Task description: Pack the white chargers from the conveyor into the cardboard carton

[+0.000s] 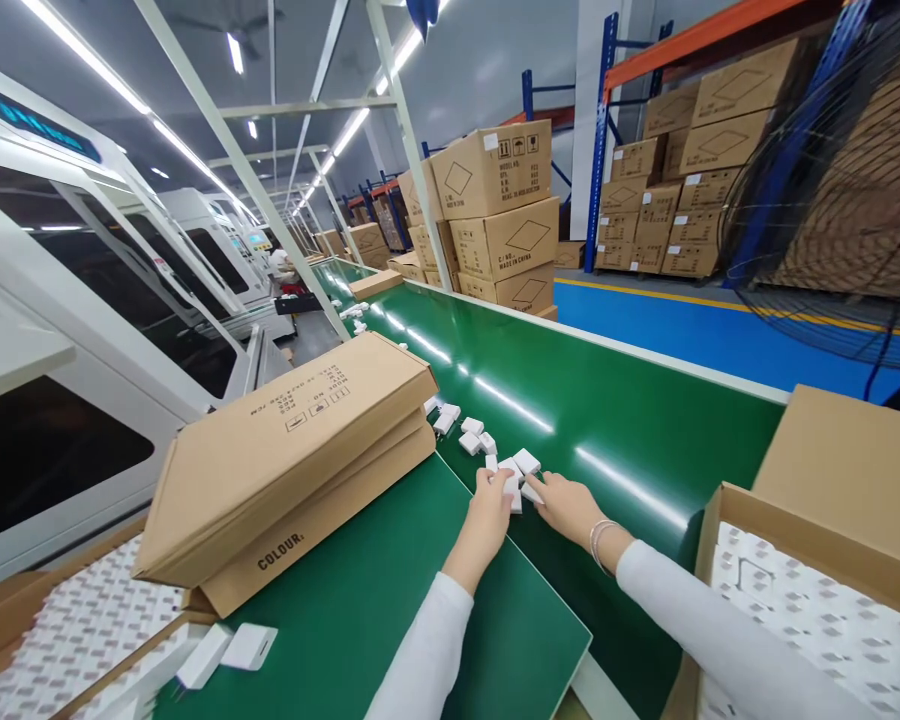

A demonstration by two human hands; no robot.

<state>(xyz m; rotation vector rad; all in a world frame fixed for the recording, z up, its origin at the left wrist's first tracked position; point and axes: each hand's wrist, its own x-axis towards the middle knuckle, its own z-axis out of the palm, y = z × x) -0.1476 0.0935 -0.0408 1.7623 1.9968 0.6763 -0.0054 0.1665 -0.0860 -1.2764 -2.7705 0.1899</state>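
Both my hands reach over the near edge of the green conveyor belt (510, 350), among a small cluster of white plug-in chargers (526, 461). My left hand (487, 510) has its fingers curled round a white charger (511, 482) at the belt's edge. Just to the right, my right hand (566, 503) pinches another white charger (531, 493) between thumb and fingers. More loose chargers (471, 440) lie on the belt a little beyond my left hand. Two white chargers (249, 647) rest on the green side table (375, 600), one showing metal prongs.
Flat cardboard boxes (307, 430) are stacked on the table at left. Open cartons of chargers stand at lower left (97, 610) and lower right (802, 600). A wire fan (832, 220) is at right. Taped cartons (502, 220) stand behind the belt, and white machines (120, 280) line the left.
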